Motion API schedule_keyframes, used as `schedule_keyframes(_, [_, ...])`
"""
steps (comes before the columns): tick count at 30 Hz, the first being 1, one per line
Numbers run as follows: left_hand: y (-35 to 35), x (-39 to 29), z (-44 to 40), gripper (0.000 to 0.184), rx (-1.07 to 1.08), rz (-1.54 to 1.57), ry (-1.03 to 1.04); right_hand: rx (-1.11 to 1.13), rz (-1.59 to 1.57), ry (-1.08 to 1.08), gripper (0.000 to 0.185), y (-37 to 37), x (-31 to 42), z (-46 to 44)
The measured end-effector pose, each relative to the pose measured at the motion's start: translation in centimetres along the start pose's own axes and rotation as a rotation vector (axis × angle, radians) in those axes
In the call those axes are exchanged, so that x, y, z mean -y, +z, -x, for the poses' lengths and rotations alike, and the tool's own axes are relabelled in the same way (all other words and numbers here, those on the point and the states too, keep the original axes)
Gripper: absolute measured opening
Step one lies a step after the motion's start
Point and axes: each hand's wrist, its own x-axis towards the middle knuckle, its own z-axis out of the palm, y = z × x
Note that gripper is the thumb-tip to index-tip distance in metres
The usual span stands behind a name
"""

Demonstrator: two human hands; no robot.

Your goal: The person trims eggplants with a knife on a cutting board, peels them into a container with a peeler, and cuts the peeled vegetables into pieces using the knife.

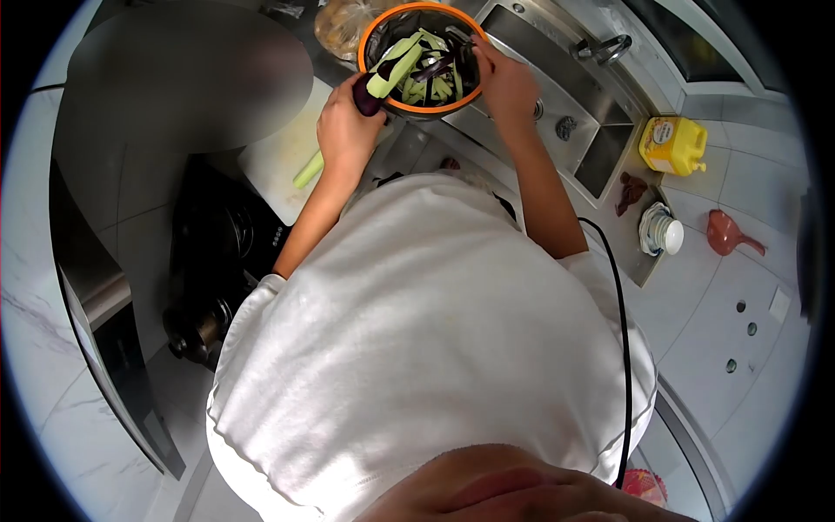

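Note:
My left hand point(344, 130) is wrapped round the purple end of a partly peeled eggplant point(393, 71), whose pale green flesh shows over an orange-rimmed bin point(370, 89). Inside the bin lie purple and green peelings point(439, 80) on a dark liner. At the bin's right rim, my right hand point(507, 83) has its fingers closed on a peeler point(459, 36), which points left over the peelings. A pale green peeled piece point(309, 169) lies on a white cutting board point(280, 165), partly behind my left forearm.
A steel sink point(544, 65) with a faucet point(602, 50) is at the upper right. Beyond it stand a yellow jug point(672, 146) and stacked bowls point(661, 230). A black stove point(222, 230) is at the left. A bag point(341, 28) sits beside the bin.

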Motion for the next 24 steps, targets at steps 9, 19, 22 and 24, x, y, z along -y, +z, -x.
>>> schedule_keyframes(9, [0.2,0.5,-0.5,0.101,0.019,-0.109,0.002,0.145,-0.420,-0.208,0.028,-2.3,7.6,3.8])
schedule_keyframes(19, [-0.2,0.9,0.1,0.088,-0.077,-0.121,0.115,0.117,0.026,0.189,0.024,-2.1,0.0,0.9])
schedule_keyframes(22, [-0.6,1.1,-0.5,0.070,-0.112,-0.081,0.116,0.081,-0.139,0.141,0.025,-2.3,0.5,1.2])
schedule_keyframes(24, [-1.2,1.2,-0.8,0.058,-0.058,-0.067,0.149,0.076,-0.294,0.109,0.026,-1.6,1.7,1.5])
